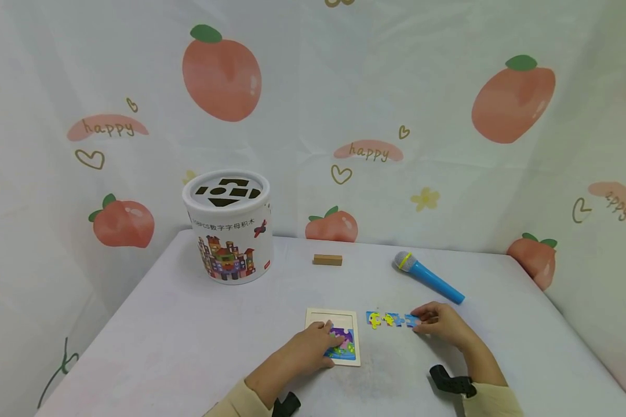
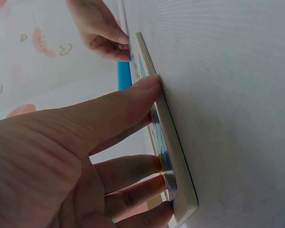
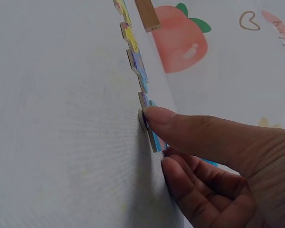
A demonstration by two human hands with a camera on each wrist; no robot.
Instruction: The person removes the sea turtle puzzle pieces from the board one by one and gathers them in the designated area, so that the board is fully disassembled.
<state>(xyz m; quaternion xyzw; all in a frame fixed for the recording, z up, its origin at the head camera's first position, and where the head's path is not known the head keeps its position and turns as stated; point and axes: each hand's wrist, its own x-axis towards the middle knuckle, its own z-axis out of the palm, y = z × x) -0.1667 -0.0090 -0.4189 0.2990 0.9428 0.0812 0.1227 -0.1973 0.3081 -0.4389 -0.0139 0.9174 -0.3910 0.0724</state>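
A wooden jigsaw tray lies on the table, its lower part filled with purple, blue and green pieces. Over it rests my left hand, fingertips on the pieces; in the left wrist view the thumb touches the tray's edge. Right of the tray, several loose jigsaw pieces with yellow and blue print lie in a row. At the row's right end my right hand pinches a blue jigsaw piece between thumb and fingers. The fingertips behind it are partly hidden.
Beyond the right hand lies a blue toy microphone. A small wooden block is near the table's back edge. At the back left stands a white bucket with shaped holes in its lid. A printed curtain hangs behind the table.
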